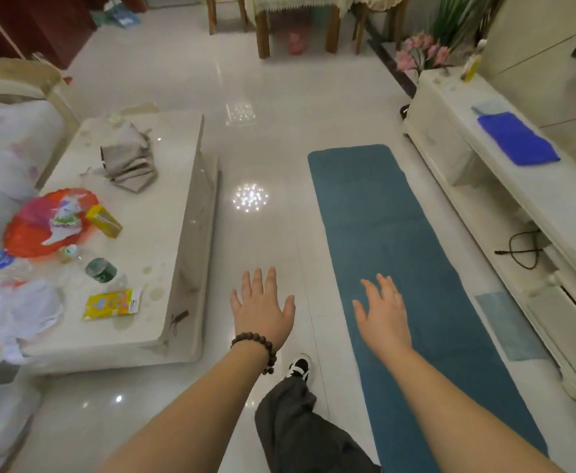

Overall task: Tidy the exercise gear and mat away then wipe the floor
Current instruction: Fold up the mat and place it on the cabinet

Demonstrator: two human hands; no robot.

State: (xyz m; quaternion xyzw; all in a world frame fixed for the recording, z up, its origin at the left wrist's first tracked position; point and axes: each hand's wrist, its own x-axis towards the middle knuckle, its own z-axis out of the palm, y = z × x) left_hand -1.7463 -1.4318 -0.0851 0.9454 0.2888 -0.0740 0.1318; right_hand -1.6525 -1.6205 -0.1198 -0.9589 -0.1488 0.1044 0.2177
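The blue exercise mat (395, 268) lies unrolled flat on the glossy tiled floor (262, 158), and everything else is placed from it. Left of the mat, the left hand (262, 308) hangs over bare floor, fingers spread and straight, holding nothing, a bead bracelet (256, 349) on its wrist. The right hand (382, 315) is above the mat itself, fingers likewise straight and empty. Farther left of the mat stands a low table (163, 233) bearing a red dish (37, 230) that holds crumpled wrappers. Right of the mat, a blue cloth (518, 139) lies on a white cabinet (484, 186).

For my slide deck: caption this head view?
Both open hands, left hand and right hand, reach toward the unrolled blue mat.
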